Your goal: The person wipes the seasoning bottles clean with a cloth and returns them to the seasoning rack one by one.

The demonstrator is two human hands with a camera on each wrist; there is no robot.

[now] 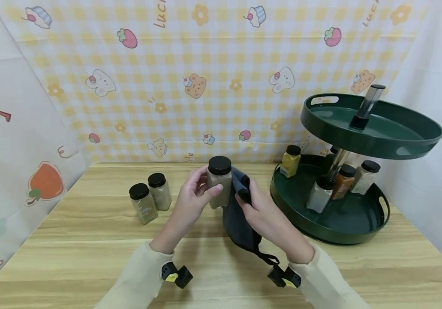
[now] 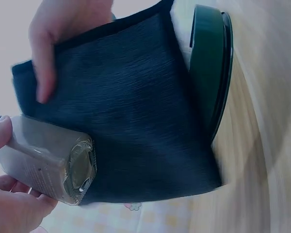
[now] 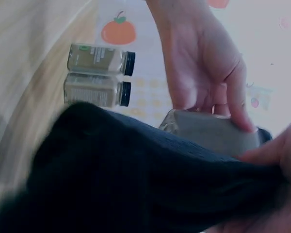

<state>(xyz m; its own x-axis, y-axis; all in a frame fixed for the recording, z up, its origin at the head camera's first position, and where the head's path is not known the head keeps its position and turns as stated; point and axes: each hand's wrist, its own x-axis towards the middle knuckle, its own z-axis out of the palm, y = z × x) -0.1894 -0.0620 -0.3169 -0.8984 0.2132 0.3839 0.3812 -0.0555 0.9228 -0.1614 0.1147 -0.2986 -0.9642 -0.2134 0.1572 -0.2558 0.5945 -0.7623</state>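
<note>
My left hand [image 1: 195,193] grips a square glass spice jar [image 1: 219,189] with a black lid, held upright above the table. Grey-brown powder fills the jar, and its clear base shows in the left wrist view [image 2: 80,167]. My right hand [image 1: 257,208] pinches a dark grey cloth [image 1: 238,225] with black edging right beside the jar. The cloth hangs down, a black loop at its lower corner. In the right wrist view the cloth [image 3: 136,170] hides the lower part of the jar [image 3: 208,131].
Two black-lidded spice jars [image 1: 143,204] stand together on the wooden table [image 1: 70,257] at left. On the right is a green two-tier rotating tray [image 1: 375,139]. Several jars, including a yellow one [image 1: 290,162] and an orange one [image 1: 343,182], stand on its lower tier.
</note>
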